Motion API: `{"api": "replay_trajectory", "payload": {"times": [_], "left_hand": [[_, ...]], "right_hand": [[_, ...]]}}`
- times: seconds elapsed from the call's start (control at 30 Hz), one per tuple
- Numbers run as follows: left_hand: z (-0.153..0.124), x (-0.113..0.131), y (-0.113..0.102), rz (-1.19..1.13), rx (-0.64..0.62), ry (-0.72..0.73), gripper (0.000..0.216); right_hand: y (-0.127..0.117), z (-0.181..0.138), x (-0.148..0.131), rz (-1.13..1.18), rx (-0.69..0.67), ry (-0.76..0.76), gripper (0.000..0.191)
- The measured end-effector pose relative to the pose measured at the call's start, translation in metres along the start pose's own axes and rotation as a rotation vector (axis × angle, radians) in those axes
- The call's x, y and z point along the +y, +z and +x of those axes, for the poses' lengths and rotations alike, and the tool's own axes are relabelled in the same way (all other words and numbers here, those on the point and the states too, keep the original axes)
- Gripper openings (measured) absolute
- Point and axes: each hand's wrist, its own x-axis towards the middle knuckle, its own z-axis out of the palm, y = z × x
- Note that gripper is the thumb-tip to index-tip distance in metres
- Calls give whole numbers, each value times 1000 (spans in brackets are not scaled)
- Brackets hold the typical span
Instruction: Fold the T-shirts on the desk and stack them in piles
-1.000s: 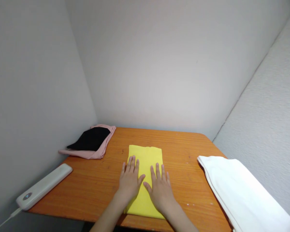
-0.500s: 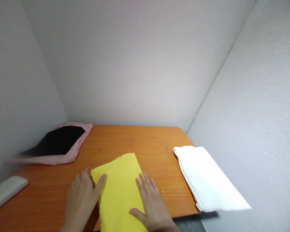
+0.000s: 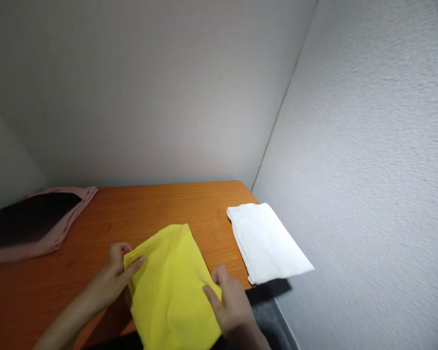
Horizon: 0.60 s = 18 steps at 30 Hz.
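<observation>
A folded yellow cloth [image 3: 171,287] is held between my two hands at the near edge of the table. My left hand [image 3: 120,270] pinches its left corner, thumb on top and fingers beneath. On the right side, my right hand [image 3: 228,296] grips the cloth's edge between thumb and curled fingers. The cloth looks slightly lifted and wrinkled, with its lower end past the table's front edge. To the right lies a folded white cloth [image 3: 266,243], touched by neither hand.
At the far left of the orange-brown wooden table [image 3: 146,204] lies a folded pink cloth [image 3: 51,240] with a black cloth [image 3: 32,216] on top. Walls stand behind and to the right. The white cloth's near end overhangs the table edge.
My hands went from lying flat on the yellow cloth to gripping its sides, and it now looks lifted. The view has shifted right; the white object at the left is out of sight.
</observation>
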Motion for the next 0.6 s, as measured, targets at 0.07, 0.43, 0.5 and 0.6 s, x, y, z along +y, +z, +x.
{"api": "replay_trajectory", "payload": {"times": [0.07, 0.43, 0.5, 0.6], "left_hand": [[2, 44, 7, -132, -103, 44, 58], [113, 234, 149, -586, -318, 131, 52], [122, 223, 189, -564, -323, 62, 57], [124, 190, 237, -515, -320, 6, 62]], "right_hand": [[-39, 2, 4, 111, 59, 26, 13], [-189, 28, 113, 302, 484, 372, 65], [-179, 32, 133, 192, 431, 418, 63], [-159, 30, 151, 5, 384, 439, 51]]}}
